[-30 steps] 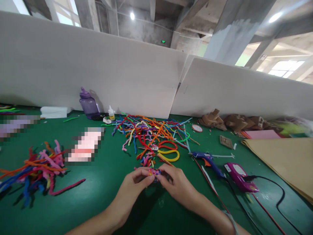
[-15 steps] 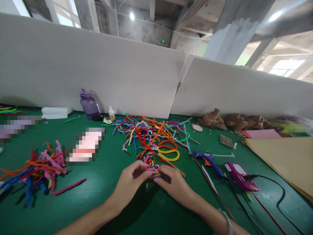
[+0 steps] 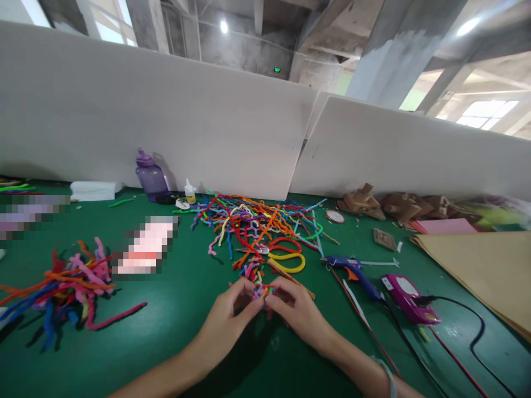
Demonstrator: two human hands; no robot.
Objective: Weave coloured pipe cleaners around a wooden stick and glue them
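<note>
Apparently, the small multicoloured fuzzy bundle point(image 3: 261, 291) is b/w both hands, over the smooth green tabletop point(image 3: 174, 320); left hand point(image 3: 227, 311) and right hand point(image 3: 302, 310) pinch it w/ thumbs and fingertips. Prob. light, soft, bendable, not slippery; best to hold its opposite sides, w/o crushing.

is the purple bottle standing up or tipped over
Upright: the bottle rests on its base on the green table, its cap at the top.
</note>
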